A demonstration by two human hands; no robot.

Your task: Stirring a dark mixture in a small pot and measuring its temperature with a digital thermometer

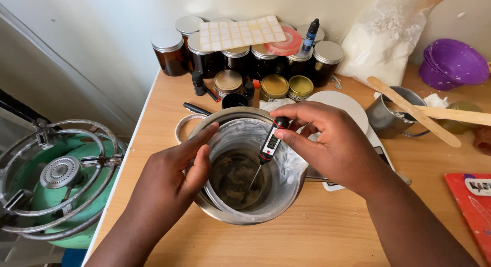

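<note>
- Right hand pinches the probe thermometer, tip angled down-left into the steel pot.
- Left hand clasps the rim.
- Pale label sheet lies across the amber jars.

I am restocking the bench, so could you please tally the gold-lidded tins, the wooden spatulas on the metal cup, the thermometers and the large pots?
Gold-lidded tins: 3
Wooden spatulas on the metal cup: 2
Probe thermometer: 1
Large metal pot: 1
Total: 7
</note>
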